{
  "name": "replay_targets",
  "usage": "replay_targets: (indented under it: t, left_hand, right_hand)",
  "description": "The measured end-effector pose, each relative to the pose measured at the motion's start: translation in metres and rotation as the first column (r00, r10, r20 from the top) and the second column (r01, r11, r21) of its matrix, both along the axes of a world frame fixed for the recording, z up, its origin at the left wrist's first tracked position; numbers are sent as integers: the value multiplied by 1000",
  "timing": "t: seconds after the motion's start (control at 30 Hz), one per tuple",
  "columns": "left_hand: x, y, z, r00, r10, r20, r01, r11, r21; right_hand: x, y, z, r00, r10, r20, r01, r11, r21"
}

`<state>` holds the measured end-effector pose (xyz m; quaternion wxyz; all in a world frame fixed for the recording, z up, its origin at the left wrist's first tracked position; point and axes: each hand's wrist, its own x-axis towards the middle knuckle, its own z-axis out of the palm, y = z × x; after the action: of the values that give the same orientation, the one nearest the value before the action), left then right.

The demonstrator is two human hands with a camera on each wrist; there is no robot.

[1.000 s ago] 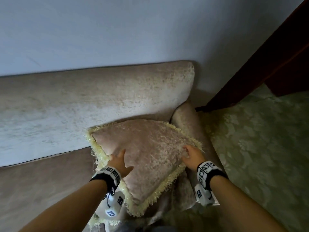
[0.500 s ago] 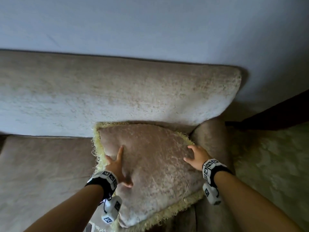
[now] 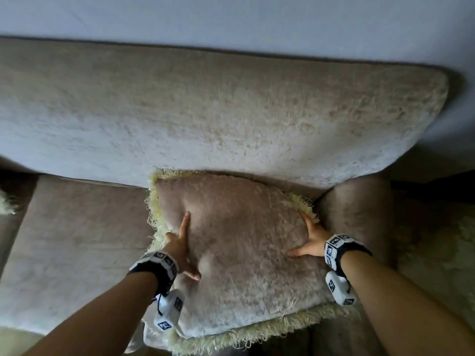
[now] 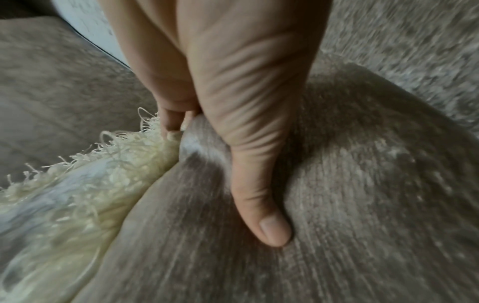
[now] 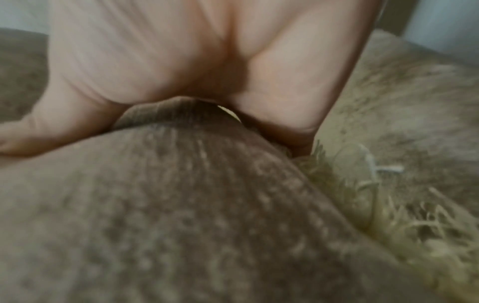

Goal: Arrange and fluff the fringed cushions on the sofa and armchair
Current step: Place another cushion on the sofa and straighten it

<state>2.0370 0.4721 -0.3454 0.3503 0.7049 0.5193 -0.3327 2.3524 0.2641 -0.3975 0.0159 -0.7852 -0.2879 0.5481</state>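
Observation:
A beige-pink cushion (image 3: pixel 244 253) with a cream fringe (image 3: pixel 154 201) leans against the sofa backrest (image 3: pixel 231 111), in the corner beside the right armrest (image 3: pixel 359 214). My left hand (image 3: pixel 180 250) holds its left side. The index finger lies straight on the face, the thumb (image 4: pixel 259 184) digs into the fabric (image 4: pixel 362 205), and the other fingers curl round the edge at the fringe (image 4: pixel 103 174). My right hand (image 3: pixel 311 240) grips the right edge, with the thumb spread across the face. The cushion (image 5: pixel 181 205) bulges between thumb and fingers of my right hand (image 5: pixel 181 71).
The sofa seat (image 3: pixel 77 240) stretches left of the cushion. A bit of another cream fringe (image 3: pixel 6 204) shows at the far left edge. A pale patterned carpet (image 3: pixel 437 253) lies right of the armrest, and a light wall (image 3: pixel 231 19) rises behind the sofa.
The cushion has turned from a tilted diamond to square against the backrest. Both hands slid outward to its side edges, and the left index finger stretched out.

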Motion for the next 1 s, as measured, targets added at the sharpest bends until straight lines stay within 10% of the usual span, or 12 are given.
replay_targets:
  t: [0.57, 1.0]
  left_hand:
    - [-41, -29, 72, 980, 6, 201, -18, 998, 56]
    - [-137, 15, 141, 873, -148, 465, 124, 989, 84]
  right_hand:
    - [-46, -30, 64, 990, 24, 139, -31, 998, 49]
    - [-179, -41, 190, 909, -220, 353, 143, 962, 232]
